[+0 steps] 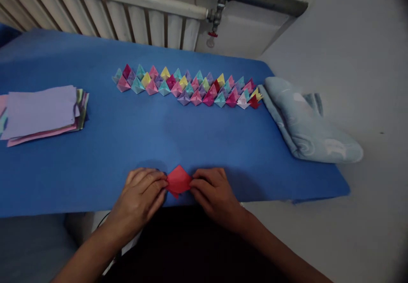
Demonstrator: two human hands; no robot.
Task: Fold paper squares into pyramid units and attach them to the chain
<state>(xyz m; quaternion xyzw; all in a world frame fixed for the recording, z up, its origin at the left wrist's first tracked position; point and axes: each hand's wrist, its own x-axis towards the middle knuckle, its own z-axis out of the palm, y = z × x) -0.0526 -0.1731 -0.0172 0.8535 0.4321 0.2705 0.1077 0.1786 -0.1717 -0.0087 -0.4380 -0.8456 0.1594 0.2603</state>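
Note:
A red folded paper piece (179,179), diamond-like with a point at the top, is held close to the front edge of the blue-covered table (134,134). My left hand (142,193) pinches its left corner between thumb and fingers. On the opposite side, my right hand (214,194) grips the right corner the same way. A small flap of red paper hangs at the bottom of the piece. Further back, rows of colourful folded paper pieces (196,98) stand close together in pink, teal, yellow, purple and red.
At the left lies a stack of coloured paper sheets (41,109), a purple one on top. A folded light-blue blanket (309,125) rests at the right end of the table. Behind stand a white radiator (117,17) and a pipe with a red valve (213,34).

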